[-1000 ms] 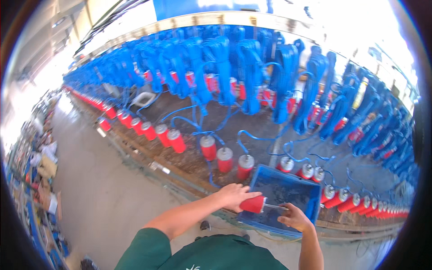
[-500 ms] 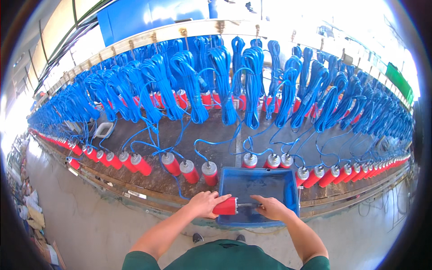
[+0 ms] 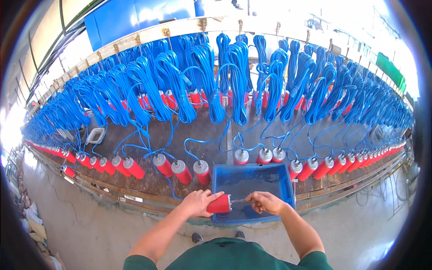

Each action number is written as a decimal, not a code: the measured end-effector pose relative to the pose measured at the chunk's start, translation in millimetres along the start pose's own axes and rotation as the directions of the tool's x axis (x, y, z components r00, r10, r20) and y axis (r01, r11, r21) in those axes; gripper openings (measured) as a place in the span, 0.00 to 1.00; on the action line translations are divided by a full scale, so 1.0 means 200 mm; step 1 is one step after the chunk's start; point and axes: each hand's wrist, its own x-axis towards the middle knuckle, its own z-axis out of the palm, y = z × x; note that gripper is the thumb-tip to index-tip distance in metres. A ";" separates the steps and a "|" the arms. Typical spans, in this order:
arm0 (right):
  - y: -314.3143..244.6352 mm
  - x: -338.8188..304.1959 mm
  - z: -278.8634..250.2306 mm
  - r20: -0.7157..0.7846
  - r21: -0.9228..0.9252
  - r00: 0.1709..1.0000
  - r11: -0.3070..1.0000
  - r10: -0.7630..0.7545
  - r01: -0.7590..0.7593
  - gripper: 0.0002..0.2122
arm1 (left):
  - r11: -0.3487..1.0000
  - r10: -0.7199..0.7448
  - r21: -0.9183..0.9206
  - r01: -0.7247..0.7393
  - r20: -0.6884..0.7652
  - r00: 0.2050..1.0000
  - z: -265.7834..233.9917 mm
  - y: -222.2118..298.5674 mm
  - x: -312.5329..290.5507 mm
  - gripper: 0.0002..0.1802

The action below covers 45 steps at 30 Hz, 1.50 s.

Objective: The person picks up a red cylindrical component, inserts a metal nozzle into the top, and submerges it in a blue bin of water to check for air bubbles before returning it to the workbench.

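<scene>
My left hand [image 3: 197, 203] is closed round a red cylinder [image 3: 218, 204] with a metal end, held on its side over the left edge of a blue tray [image 3: 252, 169]. Its end face points right. My right hand [image 3: 266, 202] has its fingers closed on a thin metal rod-like tool [image 3: 238, 200], which reaches to that end face. Whatever handle the tool has is hidden in the fingers. Beyond the tray, similar red cylinders [image 3: 202, 173] with grey metal caps stand along the bench edge, each joined to a blue cable.
Bundles of coiled blue cable [image 3: 207, 76] hang from a long beam [image 3: 189, 28] across the bench [image 3: 198, 139]. More red cylinders run in rows to the left and right. A small grey-white container [image 3: 95, 135] lies on the bench at left.
The whole view has shifted slightly. My right hand has turned and its forefinger has curled in. The hand sits a little closer to the red cylinder, with less of the rod showing.
</scene>
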 end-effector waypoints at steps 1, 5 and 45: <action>0.04 0.03 -0.06 -0.009 -0.005 0.998 0.998 0.055 -0.056 0.24 | 1.000 0.010 0.014 -0.010 -0.004 1.000 0.01 -0.01 0.01 0.62; -0.17 -0.03 0.12 0.043 -0.628 0.993 0.770 -0.110 0.112 0.20 | 0.998 0.052 0.023 -0.050 -0.092 0.994 0.05 -0.07 0.03 0.62; -0.27 0.22 0.18 0.047 -0.955 0.999 0.291 -0.027 0.053 0.21 | 1.000 -0.016 -0.018 0.015 -0.041 0.999 0.02 -0.04 0.05 0.62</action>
